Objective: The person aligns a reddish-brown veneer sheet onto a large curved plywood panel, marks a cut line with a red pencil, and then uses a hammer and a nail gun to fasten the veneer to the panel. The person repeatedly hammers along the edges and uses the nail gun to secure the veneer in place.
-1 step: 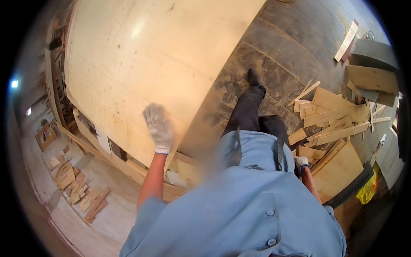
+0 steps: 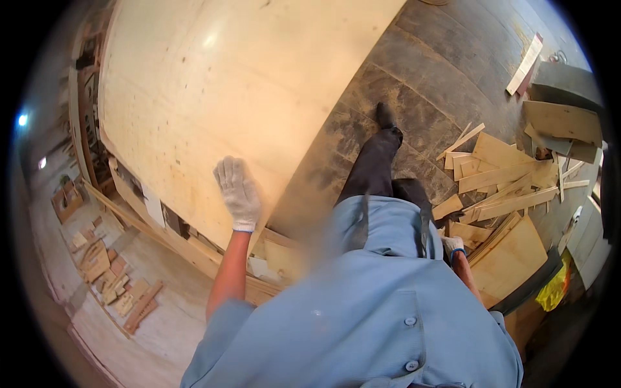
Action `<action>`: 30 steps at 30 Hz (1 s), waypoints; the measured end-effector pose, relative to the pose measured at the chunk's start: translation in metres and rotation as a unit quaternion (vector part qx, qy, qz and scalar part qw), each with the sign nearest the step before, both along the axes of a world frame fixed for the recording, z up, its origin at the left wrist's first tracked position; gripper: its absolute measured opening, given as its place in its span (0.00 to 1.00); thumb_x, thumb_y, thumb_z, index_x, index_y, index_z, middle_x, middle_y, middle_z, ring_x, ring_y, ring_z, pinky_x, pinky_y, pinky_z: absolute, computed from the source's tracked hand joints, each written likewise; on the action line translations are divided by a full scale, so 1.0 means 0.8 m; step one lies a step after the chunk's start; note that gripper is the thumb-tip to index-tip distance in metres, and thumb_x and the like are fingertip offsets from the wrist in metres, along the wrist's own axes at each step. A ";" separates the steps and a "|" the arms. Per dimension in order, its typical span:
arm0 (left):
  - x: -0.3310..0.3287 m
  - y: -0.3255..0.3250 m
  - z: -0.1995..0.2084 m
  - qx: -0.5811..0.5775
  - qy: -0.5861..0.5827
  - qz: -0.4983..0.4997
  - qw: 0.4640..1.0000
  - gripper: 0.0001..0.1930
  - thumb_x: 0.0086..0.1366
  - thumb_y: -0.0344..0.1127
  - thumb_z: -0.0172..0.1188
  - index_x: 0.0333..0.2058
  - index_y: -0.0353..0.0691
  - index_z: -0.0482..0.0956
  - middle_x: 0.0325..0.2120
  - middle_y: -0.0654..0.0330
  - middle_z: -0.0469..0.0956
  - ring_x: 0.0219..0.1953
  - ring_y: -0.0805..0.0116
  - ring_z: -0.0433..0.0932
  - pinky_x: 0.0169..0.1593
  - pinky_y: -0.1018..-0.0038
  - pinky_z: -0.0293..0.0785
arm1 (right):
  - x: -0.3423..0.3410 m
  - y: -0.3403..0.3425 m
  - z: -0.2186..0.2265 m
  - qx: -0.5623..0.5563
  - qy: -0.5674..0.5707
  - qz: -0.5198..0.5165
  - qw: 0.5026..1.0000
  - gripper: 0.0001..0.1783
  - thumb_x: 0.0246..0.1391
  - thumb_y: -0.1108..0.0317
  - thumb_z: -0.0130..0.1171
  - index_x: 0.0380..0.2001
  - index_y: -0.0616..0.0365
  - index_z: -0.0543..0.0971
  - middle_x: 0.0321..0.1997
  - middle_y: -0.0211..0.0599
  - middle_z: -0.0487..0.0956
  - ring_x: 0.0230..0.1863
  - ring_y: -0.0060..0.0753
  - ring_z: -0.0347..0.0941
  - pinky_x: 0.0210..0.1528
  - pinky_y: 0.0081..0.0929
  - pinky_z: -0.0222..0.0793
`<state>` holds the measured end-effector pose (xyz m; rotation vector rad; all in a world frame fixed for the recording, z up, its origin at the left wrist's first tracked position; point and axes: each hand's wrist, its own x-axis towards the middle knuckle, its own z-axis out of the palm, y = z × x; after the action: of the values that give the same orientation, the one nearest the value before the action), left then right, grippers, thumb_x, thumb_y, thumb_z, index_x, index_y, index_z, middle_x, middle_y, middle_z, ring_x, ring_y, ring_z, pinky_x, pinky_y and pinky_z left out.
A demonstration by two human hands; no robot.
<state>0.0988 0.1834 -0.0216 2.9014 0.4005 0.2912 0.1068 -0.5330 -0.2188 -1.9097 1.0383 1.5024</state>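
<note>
My left hand (image 2: 239, 194), in a pale knitted work glove, lies flat on a large plywood sheet (image 2: 213, 97) near its right edge, fingers stretched out and nothing gripped. The sheet is light-coloured with small dark marks. Down at my right side hangs my right hand (image 2: 453, 245), gloved too, with a blue cuff. Its fingers are mostly hidden beside my leg, so whether it holds anything does not show. Closest to it are stacked plywood pieces (image 2: 514, 252) and loose offcuts.
Wooden strips and offcuts (image 2: 498, 176) lie heaped on the dark, dusty floor (image 2: 414, 71) to my right. Curved boards (image 2: 563, 121) lean farther right, near a yellow bag (image 2: 553, 288). Wood scraps (image 2: 113, 275) are scattered on the pale floor at the left.
</note>
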 end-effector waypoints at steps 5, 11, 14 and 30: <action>-0.043 0.007 -0.015 0.044 -0.032 0.014 0.998 0.26 0.73 0.35 0.54 0.68 0.39 0.71 0.69 0.47 0.68 0.74 0.44 0.60 0.77 0.47 0.50 | -0.026 0.056 -0.070 0.030 -0.051 0.102 0.993 0.13 0.55 0.61 0.68 0.25 0.59 0.80 0.15 0.35 0.74 0.14 0.36 0.71 0.17 0.40 0.67; -0.057 0.020 -0.039 0.048 -0.084 -0.016 0.995 0.24 0.73 0.37 0.56 0.65 0.37 0.74 0.67 0.46 0.70 0.72 0.42 0.63 0.76 0.47 0.51 | 0.013 0.304 0.103 0.093 -0.270 0.093 0.954 0.19 0.57 0.56 0.68 0.33 0.64 0.83 0.21 0.29 0.76 0.24 0.20 0.72 0.29 0.28 0.68; -0.050 0.019 -0.036 0.049 -0.086 -0.024 0.995 0.24 0.73 0.39 0.57 0.63 0.36 0.75 0.66 0.44 0.71 0.70 0.39 0.64 0.76 0.47 0.51 | -0.021 0.371 0.171 0.170 -0.377 -0.003 0.910 0.15 0.56 0.61 0.70 0.36 0.64 0.82 0.24 0.27 0.78 0.26 0.19 0.72 0.31 0.26 0.69; -0.339 0.003 -0.008 0.021 0.060 -0.205 0.977 0.48 0.63 0.34 0.68 0.76 0.34 0.51 0.77 0.40 0.49 0.79 0.38 0.43 0.79 0.45 0.36 | -0.353 0.584 0.164 0.269 -0.377 -0.196 0.864 0.14 0.56 0.62 0.71 0.33 0.62 0.82 0.20 0.33 0.77 0.21 0.20 0.72 0.26 0.28 0.68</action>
<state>-0.1723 0.1856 -0.0277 2.9579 -0.1922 0.0578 -0.1759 -0.0654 -0.0872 -1.5253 0.5109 0.6039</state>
